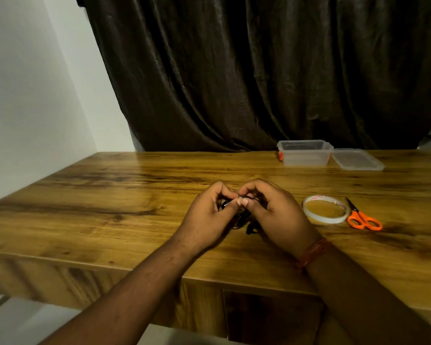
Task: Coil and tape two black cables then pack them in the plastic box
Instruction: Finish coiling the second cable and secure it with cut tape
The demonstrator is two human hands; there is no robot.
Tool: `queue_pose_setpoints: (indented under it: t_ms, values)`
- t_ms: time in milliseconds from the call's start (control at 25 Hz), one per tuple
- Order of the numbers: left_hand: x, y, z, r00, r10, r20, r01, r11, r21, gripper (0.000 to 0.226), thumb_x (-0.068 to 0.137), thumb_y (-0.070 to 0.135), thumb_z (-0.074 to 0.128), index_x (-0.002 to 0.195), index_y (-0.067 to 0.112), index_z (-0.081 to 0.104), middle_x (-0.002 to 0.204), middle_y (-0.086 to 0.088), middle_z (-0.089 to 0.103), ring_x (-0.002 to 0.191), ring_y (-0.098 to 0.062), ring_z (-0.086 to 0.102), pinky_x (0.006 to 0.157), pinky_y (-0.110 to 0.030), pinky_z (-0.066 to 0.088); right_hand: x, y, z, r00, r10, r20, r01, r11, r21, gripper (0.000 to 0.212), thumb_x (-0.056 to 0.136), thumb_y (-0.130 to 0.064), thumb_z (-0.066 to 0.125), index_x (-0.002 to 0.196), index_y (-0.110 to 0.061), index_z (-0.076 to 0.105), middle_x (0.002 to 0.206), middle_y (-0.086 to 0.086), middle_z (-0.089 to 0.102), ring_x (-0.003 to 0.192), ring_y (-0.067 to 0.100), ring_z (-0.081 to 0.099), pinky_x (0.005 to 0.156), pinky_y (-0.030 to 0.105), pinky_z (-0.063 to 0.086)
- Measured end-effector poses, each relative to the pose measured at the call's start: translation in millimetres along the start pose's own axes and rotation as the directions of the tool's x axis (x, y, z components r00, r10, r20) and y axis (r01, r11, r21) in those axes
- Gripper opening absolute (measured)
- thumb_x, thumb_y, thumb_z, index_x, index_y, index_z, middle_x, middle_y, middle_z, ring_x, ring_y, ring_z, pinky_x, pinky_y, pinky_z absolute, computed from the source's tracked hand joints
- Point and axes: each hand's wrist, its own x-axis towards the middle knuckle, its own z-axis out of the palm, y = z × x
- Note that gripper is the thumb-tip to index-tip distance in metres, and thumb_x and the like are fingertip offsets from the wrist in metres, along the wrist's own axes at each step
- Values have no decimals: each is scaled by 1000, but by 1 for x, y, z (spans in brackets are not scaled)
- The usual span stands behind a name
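Both hands, left and right, pinch a small black cable bundle just above the desk, likely taping it. Box looks empty, lid off beside it; second cable not visible, packing not yet done.

Left hand and right hand pinch a black cable above the wooden table. Tape roll, orange scissors right. Plastic box, lid at back.

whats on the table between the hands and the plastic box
Head view: only bare table between the hands holding the cable and the box. Tape and scissors lie off to the right.
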Motion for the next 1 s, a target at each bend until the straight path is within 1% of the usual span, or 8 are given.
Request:
queue_pose_setpoints:
  t_ms: [80,160,360,440,560,680,840,1000]
  values:
    - [-1,3,1,1000,31,-8,-30,999,38,7,91,14,68,91,15,62,88,0,68,82,-12,66,68,-26,54,0,2,0,999,-29,-15,28,996,-85,15,93,-19,61,106,-24,64,103,-11,60,91,-5,52,72,0,36]
    - [-1,4,0,997,77,-17,-75,993,96,6,91,14,68,90,17,62,88,0,68,83,-14,65,70,-30,53,1,2,1,996,-79,-30,73,983,-168,17,93,-18,61,109,-19,65,104,-9,58,88,-2,50,73,-1,35]
    - [-1,4,0,980,196,-34,-179,943,279,6,92,16,67,89,19,62,83,5,65,77,-11,62,64,-34,51,2,1,2,988,-144,-50,127,958,-257,14,93,-17,61,105,-15,66,102,-5,58,91,8,53,74,10,36]
    - [0,3,0,977,210,-47,-186,935,303,5,92,17,67,89,18,63,83,6,66,78,-10,63,65,-34,51,1,1,3,982,-171,-75,145,950,-276,15,93,-16,61,108,-15,65,104,-3,59,92,8,53,76,17,41]
    - [1,1,0,977,209,-47,-187,938,292,5,91,17,68,89,17,63,84,6,66,80,-9,64,67,-37,53,0,1,3,978,-194,-76,166,947,-274,23,92,-13,61,115,-18,62,109,-3,60,96,9,56,80,22,46]
    - [2,-1,0,970,242,-34,-219,919,327,5,91,19,67,89,18,63,84,6,65,81,-11,63,68,-40,52,0,3,3,976,-212,-53,189,940,-285,18,93,-15,59,110,-18,65,104,-3,59,94,13,58,80,27,49]
    - [2,2,0,949,315,-19,-281,870,406,6,90,15,67,87,17,62,86,5,60,80,-8,57,66,-32,49,2,3,4,985,-163,-48,143,946,-290,15,95,-15,56,107,-17,65,103,-3,56,91,12,54,80,26,46]
    - [-1,8,5,938,345,48,-319,796,515,7,91,12,65,89,16,60,87,8,52,79,-4,48,66,-13,37,1,1,5,996,-90,-2,85,949,-303,16,97,-12,50,108,-17,60,104,-5,47,87,11,48,77,25,41]
